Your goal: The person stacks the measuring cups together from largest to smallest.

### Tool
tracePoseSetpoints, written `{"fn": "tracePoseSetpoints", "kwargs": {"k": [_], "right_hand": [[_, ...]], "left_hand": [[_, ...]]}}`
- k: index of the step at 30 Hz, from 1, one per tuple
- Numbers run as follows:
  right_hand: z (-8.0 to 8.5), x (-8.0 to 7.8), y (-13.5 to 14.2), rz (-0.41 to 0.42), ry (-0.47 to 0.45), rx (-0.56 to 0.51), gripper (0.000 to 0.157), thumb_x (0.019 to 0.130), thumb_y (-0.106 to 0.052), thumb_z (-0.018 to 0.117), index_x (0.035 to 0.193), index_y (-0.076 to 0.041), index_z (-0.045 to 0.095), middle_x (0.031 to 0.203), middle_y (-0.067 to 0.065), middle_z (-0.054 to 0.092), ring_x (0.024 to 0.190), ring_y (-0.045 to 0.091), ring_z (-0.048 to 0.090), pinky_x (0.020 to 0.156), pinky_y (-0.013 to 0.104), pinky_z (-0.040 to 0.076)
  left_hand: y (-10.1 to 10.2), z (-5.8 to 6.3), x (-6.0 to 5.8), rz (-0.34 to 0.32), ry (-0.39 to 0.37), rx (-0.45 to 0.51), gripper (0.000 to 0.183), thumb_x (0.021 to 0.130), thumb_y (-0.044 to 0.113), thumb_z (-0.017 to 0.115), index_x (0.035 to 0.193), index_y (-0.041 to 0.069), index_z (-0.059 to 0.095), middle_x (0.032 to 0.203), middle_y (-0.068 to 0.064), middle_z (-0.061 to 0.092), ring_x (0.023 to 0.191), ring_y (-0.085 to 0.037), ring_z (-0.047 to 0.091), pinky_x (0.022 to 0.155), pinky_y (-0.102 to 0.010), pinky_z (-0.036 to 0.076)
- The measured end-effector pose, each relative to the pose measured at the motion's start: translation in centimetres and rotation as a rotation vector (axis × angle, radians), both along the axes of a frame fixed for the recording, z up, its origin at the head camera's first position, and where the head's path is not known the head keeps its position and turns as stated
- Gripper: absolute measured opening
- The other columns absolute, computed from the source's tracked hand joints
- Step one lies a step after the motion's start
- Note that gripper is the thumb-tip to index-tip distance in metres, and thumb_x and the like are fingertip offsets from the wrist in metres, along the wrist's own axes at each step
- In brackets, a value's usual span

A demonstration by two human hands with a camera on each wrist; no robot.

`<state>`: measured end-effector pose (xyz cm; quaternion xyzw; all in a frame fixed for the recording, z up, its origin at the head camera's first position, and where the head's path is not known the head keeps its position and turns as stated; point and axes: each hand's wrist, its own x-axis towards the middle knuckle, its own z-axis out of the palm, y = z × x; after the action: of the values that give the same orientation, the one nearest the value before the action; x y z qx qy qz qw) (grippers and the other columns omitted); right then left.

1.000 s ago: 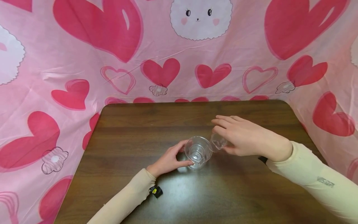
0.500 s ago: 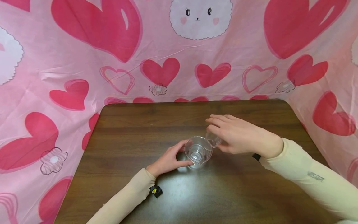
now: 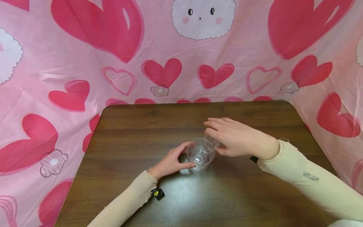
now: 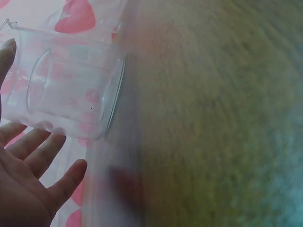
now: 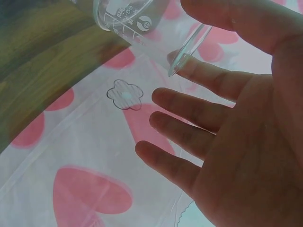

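Note:
My left hand [image 3: 170, 159] grips a large clear beaker [image 3: 200, 164] on the table, thumb on its near side and fingers round the far side. Inside it stands a smaller clear vessel, which shows as an inner outline [image 4: 66, 90] in the left wrist view. My right hand [image 3: 236, 137] pinches a small clear beaker [image 3: 211, 142] between thumb and index finger; the other fingers [image 5: 180, 135] are spread and off it. White graduation marks run along this small beaker [image 5: 125, 33]. It is tilted, one end overlapping the large beaker's right rim in the head view.
The brown wooden table [image 3: 141, 129] has a pink heart-patterned cloth [image 3: 190, 50] behind it and at its sides. A thin curved clear edge [image 3: 284, 139] peeks out behind the right sleeve; its kind cannot be told.
My right hand has moved left with the small beaker, bringing it from beside the large beaker to over its rim. The left hand and large beaker have stayed put.

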<state>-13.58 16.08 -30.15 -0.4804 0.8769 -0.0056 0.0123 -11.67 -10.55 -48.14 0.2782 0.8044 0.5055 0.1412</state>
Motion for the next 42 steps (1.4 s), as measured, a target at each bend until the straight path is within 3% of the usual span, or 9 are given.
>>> {"fn": "tracePoseSetpoints", "kwargs": {"k": [21,42], "right_hand": [[-1.5,-0.3,-1.4,0.038,-0.008,0.045,0.053,0.081,-0.03,0.087,0.122,-0.007,0.063,0.144,0.019,0.058,0.14,0.04,0.05,0.11,0.054,0.045],[-3.6,-0.9,-2.5,0.048,-0.043,0.062,0.048,0.08,-0.026,0.091,0.116,-0.009,0.064,0.142,0.02,0.059,0.137,0.041,0.053,0.107,0.056,0.048]], "left_hand": [[0.0,-0.3,-0.1,-0.007,0.036,0.001,0.08,0.09,0.035,0.084,0.158,0.026,0.041,0.155,0.005,0.052,0.137,-0.012,0.053,0.112,-0.037,0.046],[-0.1,-0.2,-0.2,-0.006,0.014,-0.017,0.079,0.09,0.039,0.083,0.157,0.032,0.041,0.154,0.01,0.052,0.134,-0.01,0.055,0.111,-0.039,0.047]]}}
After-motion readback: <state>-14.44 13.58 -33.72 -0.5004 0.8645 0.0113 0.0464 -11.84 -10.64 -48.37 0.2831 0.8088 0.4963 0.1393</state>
